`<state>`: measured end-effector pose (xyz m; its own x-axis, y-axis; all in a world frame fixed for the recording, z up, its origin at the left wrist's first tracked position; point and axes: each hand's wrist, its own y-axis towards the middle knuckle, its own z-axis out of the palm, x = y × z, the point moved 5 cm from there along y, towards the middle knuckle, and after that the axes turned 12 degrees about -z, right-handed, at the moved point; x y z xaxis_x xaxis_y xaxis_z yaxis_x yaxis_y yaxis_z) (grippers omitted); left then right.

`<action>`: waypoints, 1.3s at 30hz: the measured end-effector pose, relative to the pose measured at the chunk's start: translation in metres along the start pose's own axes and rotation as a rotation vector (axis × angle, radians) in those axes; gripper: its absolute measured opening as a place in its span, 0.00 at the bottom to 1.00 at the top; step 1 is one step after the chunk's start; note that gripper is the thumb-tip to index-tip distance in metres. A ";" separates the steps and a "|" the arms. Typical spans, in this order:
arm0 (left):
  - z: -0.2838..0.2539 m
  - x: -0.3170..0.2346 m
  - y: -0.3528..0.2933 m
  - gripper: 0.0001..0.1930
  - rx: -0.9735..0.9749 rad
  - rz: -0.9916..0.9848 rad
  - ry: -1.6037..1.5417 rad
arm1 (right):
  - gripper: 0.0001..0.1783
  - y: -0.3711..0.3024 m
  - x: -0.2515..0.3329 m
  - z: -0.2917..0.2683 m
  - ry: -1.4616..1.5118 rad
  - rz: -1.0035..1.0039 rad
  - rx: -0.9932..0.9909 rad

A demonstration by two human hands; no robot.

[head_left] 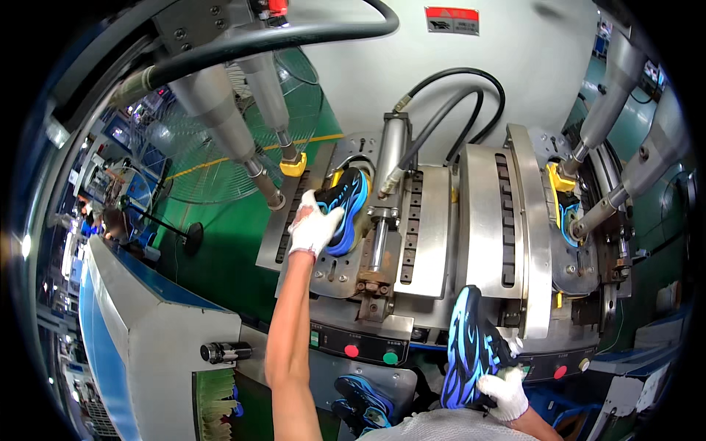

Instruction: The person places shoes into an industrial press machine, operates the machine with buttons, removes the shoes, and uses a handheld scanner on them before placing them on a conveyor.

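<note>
My left hand (315, 225), in a white glove, grips a black sports shoe (348, 209) with a blue sole at the machine's left station. The shoe lies along the metal bed, next to a yellow pad. Lower right, close to my body, my right hand (504, 394) holds a second black shoe (471, 349). Its blue and purple patterned sole faces left, with the laces toward the right. My right glove is wrapped around its lower end. At the right station another shoe (568, 217) sits under the press rods, mostly hidden.
Press rods (220, 110) with a yellow pad (293, 165) hang over the left station. A metal cylinder (393, 143) with black hoses stands beside it. The control panel (371, 351) with red and green buttons runs along the front. More shoes (363, 403) lie below. A fan (220, 140) stands behind left.
</note>
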<state>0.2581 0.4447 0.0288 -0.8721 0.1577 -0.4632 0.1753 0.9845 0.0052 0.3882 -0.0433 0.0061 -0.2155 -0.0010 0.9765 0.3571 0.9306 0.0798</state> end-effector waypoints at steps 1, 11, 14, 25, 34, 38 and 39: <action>-0.022 -0.003 -0.024 0.41 -0.017 0.016 -0.074 | 0.22 0.014 0.005 0.011 0.261 0.174 -0.092; -0.118 0.179 -0.297 0.38 -0.165 -0.404 -0.331 | 0.10 0.294 0.032 0.183 0.863 0.334 -0.107; -0.100 0.245 -0.377 0.41 -0.151 -0.659 -0.188 | 0.21 0.408 -0.055 0.228 0.308 0.260 -0.313; 0.057 0.342 -0.637 0.45 -0.253 -1.374 -0.249 | 0.12 0.563 -0.255 0.234 -0.804 0.241 0.138; 0.152 0.346 -0.691 0.45 -0.375 -1.531 -0.174 | 0.16 0.429 -0.093 0.227 -0.267 0.018 0.419; 0.167 0.349 -0.704 0.44 -0.414 -1.526 -0.372 | 0.46 0.158 -0.019 0.243 -0.292 -0.425 0.482; 0.161 0.351 -0.689 0.44 -0.353 -1.501 -0.461 | 0.48 0.122 -0.049 0.240 -0.299 -0.424 0.445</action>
<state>-0.0950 -0.1904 -0.2795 0.0662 -0.8896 -0.4519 -0.8349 0.1986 -0.5133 0.2245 0.1582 -0.0798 -0.5193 -0.3567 0.7766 -0.2077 0.9342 0.2902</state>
